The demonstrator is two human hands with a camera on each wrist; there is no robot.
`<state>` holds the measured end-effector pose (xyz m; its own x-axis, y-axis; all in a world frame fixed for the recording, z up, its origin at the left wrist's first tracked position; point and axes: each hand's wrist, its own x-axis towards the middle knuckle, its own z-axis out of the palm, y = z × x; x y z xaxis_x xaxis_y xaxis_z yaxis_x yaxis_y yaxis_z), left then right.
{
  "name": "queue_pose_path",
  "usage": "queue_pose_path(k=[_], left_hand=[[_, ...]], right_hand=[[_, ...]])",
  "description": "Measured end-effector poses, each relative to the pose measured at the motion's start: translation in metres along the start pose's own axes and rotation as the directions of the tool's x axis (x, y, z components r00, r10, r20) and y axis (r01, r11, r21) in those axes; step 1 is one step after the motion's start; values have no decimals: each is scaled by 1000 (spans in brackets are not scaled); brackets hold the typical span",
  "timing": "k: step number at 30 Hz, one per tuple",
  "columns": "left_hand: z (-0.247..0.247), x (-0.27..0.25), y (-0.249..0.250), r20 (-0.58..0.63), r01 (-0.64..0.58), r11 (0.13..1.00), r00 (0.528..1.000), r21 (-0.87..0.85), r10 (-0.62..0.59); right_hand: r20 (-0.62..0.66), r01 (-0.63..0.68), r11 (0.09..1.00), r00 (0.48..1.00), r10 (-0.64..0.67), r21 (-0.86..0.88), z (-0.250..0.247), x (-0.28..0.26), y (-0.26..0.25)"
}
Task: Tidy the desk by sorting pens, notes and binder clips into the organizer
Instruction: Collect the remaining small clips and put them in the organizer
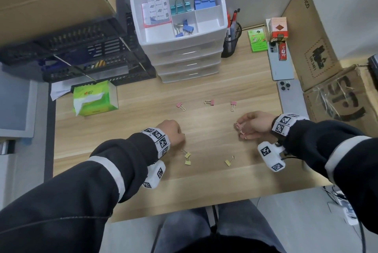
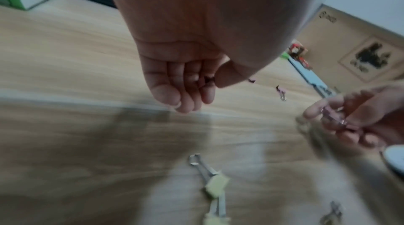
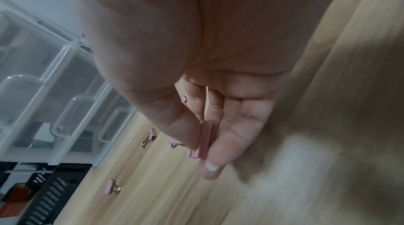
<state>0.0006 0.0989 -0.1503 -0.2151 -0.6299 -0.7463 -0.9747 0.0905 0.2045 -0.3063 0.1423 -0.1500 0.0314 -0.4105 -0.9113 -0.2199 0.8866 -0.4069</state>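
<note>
**Pink clips in my right hand may slip**

My right hand [image 1: 253,124] pinches small pink metal binder clips [image 3: 202,139] between thumb and fingers, at least 2, low over the pale wood-grain desk [image 1: 143,109], well in front of the white plastic drawer organizer [image 1: 222,10]. My left hand [image 1: 170,133] is curled; whether it holds something I cannot tell. The clips are smooth, with thin wire handles, so I judge 1 could slide out. In front of the organizer lie 3 more pink clips [image 1: 210,102] and, nearer, 3 pale yellow clips [image 1: 187,158].

Clips [image 1: 209,102] on desk [image 1: 143,113] before organizer [image 1: 180,25]
</note>
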Motion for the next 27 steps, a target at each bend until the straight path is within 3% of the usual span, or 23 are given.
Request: queue_pose_path(k=[4, 9, 12, 20, 27], left_hand=[[-6, 5, 16, 7, 15, 987, 1000, -158, -14], [-19, 5, 50, 151, 62, 920, 988, -388, -2], [-19, 5, 61, 177, 89, 875, 984, -476, -4], [-16, 10, 65, 222, 79, 841, 974, -536, 51], [-26, 13, 59, 208, 47, 809, 973, -585, 94]], right_hand=[[95, 49, 998, 994, -54, 49, 6, -1, -4], [149, 113, 991, 981, -123, 74, 22, -3, -19], [155, 163, 982, 972, -176, 92, 34, -3, -28], [242, 318, 942, 927, -285, -109, 54, -2, -47], [234, 335, 939, 922, -309, -76, 57, 3, -50]])
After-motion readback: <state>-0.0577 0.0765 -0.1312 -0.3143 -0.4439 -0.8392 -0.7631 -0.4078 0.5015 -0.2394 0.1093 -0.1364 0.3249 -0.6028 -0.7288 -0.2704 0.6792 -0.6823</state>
